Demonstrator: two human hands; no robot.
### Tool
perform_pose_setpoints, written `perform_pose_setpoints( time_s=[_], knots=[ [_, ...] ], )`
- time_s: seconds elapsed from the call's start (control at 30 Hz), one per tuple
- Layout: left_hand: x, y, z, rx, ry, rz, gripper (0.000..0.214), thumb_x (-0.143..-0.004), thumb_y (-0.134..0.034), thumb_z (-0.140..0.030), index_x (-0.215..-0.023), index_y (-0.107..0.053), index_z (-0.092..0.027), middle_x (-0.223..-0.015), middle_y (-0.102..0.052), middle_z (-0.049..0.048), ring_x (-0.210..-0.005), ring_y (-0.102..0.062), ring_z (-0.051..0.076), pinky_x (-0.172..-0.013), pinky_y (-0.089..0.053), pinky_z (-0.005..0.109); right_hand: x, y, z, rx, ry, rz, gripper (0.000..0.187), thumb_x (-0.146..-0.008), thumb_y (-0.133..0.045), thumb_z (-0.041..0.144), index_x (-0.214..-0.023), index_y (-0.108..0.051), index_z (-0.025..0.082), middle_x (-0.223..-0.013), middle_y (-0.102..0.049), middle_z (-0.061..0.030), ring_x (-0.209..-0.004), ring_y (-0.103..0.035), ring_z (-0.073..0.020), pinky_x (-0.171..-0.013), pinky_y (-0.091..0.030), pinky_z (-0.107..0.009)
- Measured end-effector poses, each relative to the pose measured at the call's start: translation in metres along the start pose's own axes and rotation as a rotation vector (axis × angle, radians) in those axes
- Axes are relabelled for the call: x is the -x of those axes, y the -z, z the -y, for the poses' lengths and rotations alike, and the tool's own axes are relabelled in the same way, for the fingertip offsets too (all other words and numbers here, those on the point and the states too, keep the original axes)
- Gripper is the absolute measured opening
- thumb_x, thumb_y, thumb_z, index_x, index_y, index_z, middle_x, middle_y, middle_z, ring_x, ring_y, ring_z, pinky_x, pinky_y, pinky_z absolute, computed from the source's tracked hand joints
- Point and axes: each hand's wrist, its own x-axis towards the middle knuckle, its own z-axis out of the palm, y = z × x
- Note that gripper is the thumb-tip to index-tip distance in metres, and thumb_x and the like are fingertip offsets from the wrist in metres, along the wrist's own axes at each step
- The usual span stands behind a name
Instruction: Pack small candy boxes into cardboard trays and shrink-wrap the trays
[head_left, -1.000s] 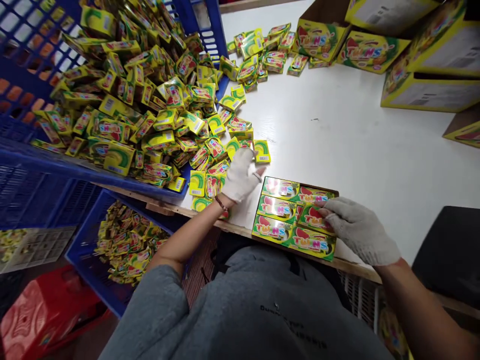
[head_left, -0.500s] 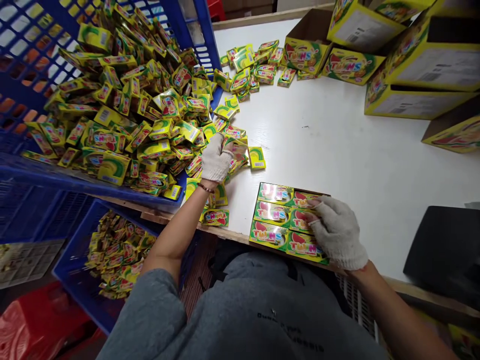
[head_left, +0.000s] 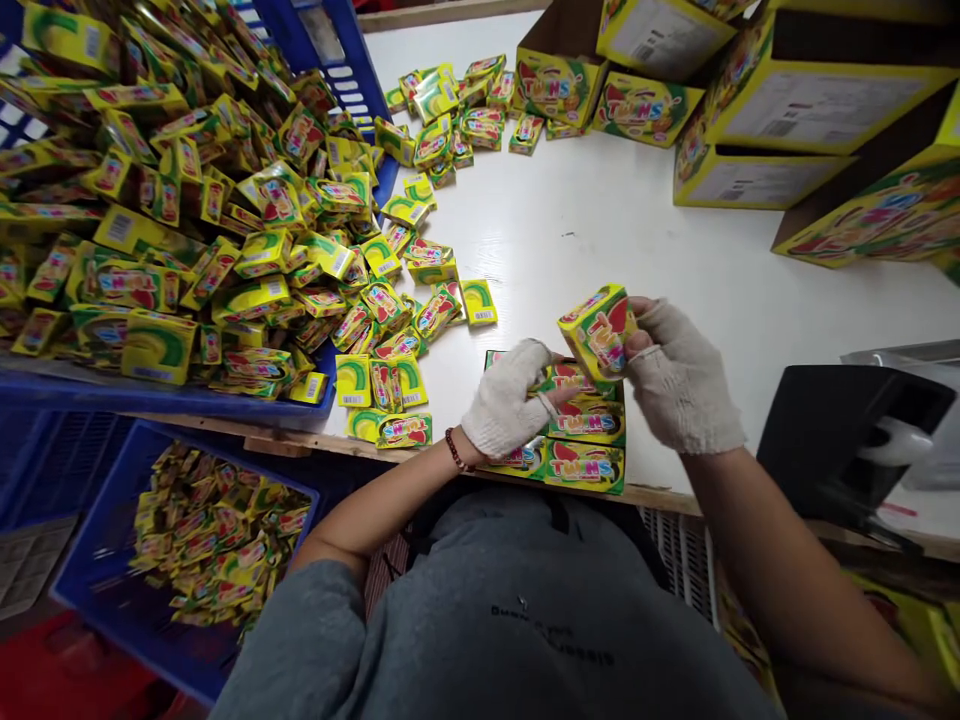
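Note:
My right hand (head_left: 679,375), in a white fingerless-tipped knit glove, grips a small yellow-green TWINS box (head_left: 606,338) by its right end. The box is tilted in the air over the far right part of a shallow tray (head_left: 625,462). Rows of matching boxes (head_left: 583,464) lie in that tray, label side up, at the table's front edge. Over the tray's left part rests my left hand (head_left: 517,400), gloved alike, its fingers loosely apart and one stretched toward the raised box. It covers several boxes beneath it.
A blue crate (head_left: 300,400) heaped with small boxes stands at left, with loose boxes (head_left: 405,430) spilling onto the white table (head_left: 555,250). Larger TWINS cartons (head_left: 559,90) stand at back right. A black tape dispenser (head_left: 832,450) sits at right. Below is another blue bin (head_left: 97,560).
My left hand has come from the loose pile to the tray. My right hand has lifted off the tray and now holds a box. The view has shifted to the right.

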Motion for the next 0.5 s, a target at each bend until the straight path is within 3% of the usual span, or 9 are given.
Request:
perform_pose_setpoints(
  time_s=[0.1, 0.17, 0.27, 0.37, 0.5],
  knots=[
    [0.000, 0.017, 0.016, -0.412, -0.059, -0.023, 0.039, -0.103, -0.068, -0.045, -0.129, -0.073, -0.017, -0.138, -0.077, 0.0205, -0.138, -0.069, 0.040, -0.121, -0.052, 0.064, -0.008, 0.021, -0.024, 0.133, -0.072, 0.051, 0.037, -0.101, -0.058, 0.042, -0.126, -0.080, 0.026, -0.116, -0.084, -0.0100, -0.104, -0.079, -0.0327, -0.093, -0.067, -0.053],
    [0.001, 0.018, 0.028, -0.521, -0.055, 0.004, 0.042, -0.104, -0.067, -0.043, -0.136, -0.072, -0.016, -0.148, -0.074, 0.0219, -0.148, -0.062, 0.042, -0.127, -0.045, 0.069, -0.013, 0.021, -0.042, 0.212, -0.071, 0.114, 0.032, -0.098, -0.060, 0.039, -0.113, -0.084, 0.025, -0.110, -0.084, -0.0106, -0.102, -0.079, -0.0347, -0.094, -0.066, -0.056],
    [0.006, 0.011, 0.046, -0.476, -0.084, 0.035, 0.044, -0.105, -0.064, -0.041, -0.141, -0.070, -0.015, -0.149, -0.074, 0.0209, -0.150, -0.062, 0.038, -0.133, -0.042, 0.065, -0.016, 0.005, -0.063, 0.224, 0.017, 0.139, 0.029, -0.096, -0.061, 0.038, -0.106, -0.086, 0.027, -0.113, -0.086, -0.0089, -0.110, -0.079, -0.0337, -0.102, -0.065, -0.056],
    [0.012, 0.007, 0.058, -0.363, -0.126, -0.020, 0.043, -0.109, -0.057, -0.038, -0.143, -0.067, -0.015, -0.147, -0.074, 0.0190, -0.149, -0.063, 0.032, -0.134, -0.045, 0.057, -0.012, -0.013, -0.076, 0.271, 0.092, 0.150, 0.032, -0.099, -0.058, 0.040, -0.106, -0.087, 0.029, -0.114, -0.086, -0.0077, -0.110, -0.080, -0.0310, -0.102, -0.066, -0.052],
    [0.003, 0.034, 0.067, -0.407, -0.040, -0.144, 0.040, -0.109, -0.051, -0.030, -0.144, -0.064, -0.017, -0.152, -0.069, 0.0182, -0.149, -0.061, 0.030, -0.129, -0.049, 0.050, -0.001, -0.021, -0.088, 0.350, 0.184, 0.133, 0.037, -0.102, -0.054, 0.039, -0.115, -0.086, 0.025, -0.121, -0.085, -0.0129, -0.114, -0.079, -0.0334, -0.104, -0.065, -0.056]
  ],
)
